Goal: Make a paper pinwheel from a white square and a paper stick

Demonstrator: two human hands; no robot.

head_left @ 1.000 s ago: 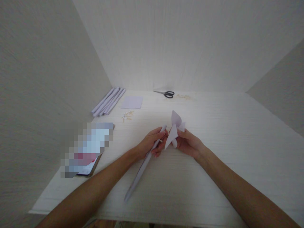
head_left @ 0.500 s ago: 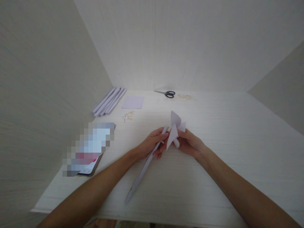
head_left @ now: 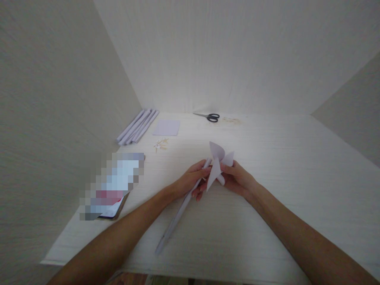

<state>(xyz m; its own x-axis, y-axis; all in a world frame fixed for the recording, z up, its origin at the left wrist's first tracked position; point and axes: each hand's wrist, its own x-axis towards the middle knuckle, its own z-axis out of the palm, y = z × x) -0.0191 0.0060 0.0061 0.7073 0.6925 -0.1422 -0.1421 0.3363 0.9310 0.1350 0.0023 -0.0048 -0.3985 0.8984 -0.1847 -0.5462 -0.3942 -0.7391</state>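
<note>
The left hand is closed around the upper end of a rolled paper stick, whose long body slants down from the hand to a lower tip resting on the table near its front edge. The right hand pinches a folded paper pinwheel from behind, fingers shut on its centre, so the middle of the pinwheel is hidden; only three curled blades show clearly. The stick's top end meets the pinwheel's back, and the joint itself is covered by thumbs and paper, so how they touch cannot be told. Both hands hover just above the table's middle.

Taking the pinwheel as the mark: beyond it and to its left lies a small scatter of short wooden bits, too small to identify. Farther beyond on that side a flat square of pale paper lies on the table, and left of that four more rolled paper tubes lie side by side against the left wall. Straight beyond the pinwheel, close to the back wall, black-handled scissors lie flat, with a faint smear of tan scraps just right of them, hard to make out. To the pinwheel's left and nearer the person sits a flat device, pixelated over, so its surface cannot be read. Both forearms are cut off by the bottom of the view.
</note>
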